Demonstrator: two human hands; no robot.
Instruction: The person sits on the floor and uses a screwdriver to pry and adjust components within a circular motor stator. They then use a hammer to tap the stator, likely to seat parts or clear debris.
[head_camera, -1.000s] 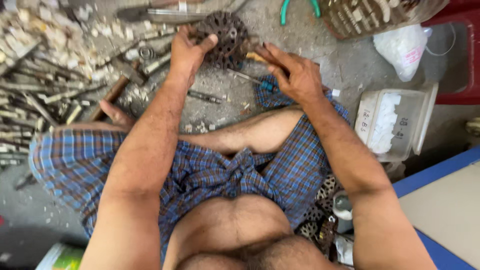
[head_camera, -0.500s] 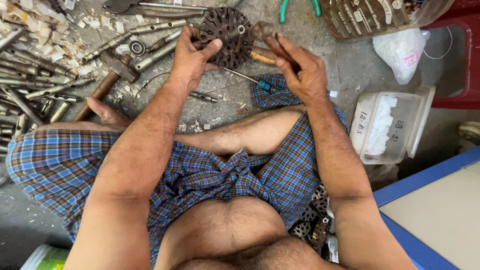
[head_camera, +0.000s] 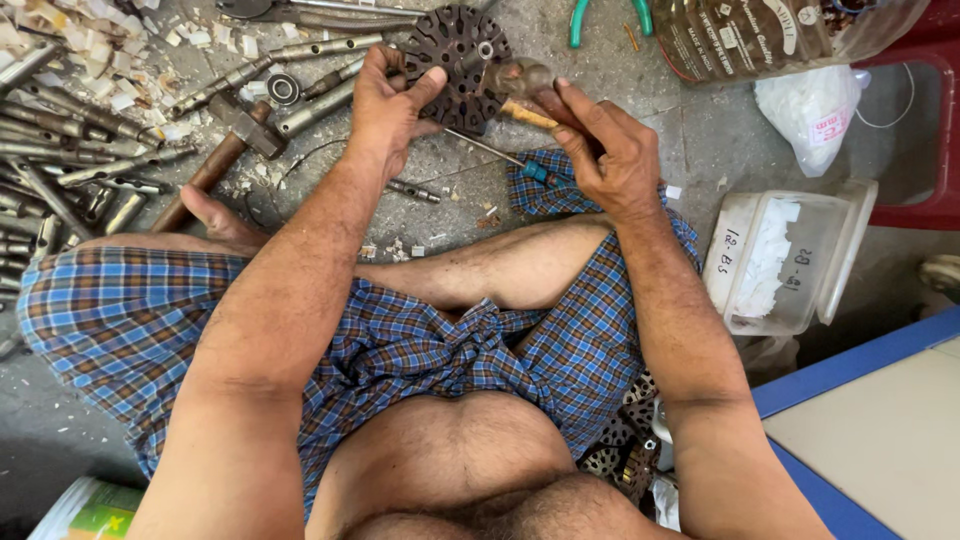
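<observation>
I sit cross-legged on a concrete floor. My left hand (head_camera: 392, 95) grips the left edge of a dark round slotted metal core (head_camera: 455, 55) lying flat on the floor. In my right hand (head_camera: 605, 150) is a hammer held by its wooden handle (head_camera: 525, 113), and the hammer's metal head (head_camera: 525, 77) rests against the core's right rim. A thin screwdriver (head_camera: 500, 157) with a blue grip lies on the floor just below the core, between my hands.
Several metal shafts and rods (head_camera: 75, 150) and pale scraps litter the floor at left, with a second hammer (head_camera: 225, 150). Green-handled pliers (head_camera: 605, 18), a plastic jug (head_camera: 770, 40), a white bag (head_camera: 815, 105) and a clear plastic tub (head_camera: 780, 260) are at right. More slotted cores (head_camera: 625, 440) lie by my right hip.
The view has shifted, so the core and hands sit lower in frame. The hammer head has come in against the core's right rim; my left hand keeps its hold.
</observation>
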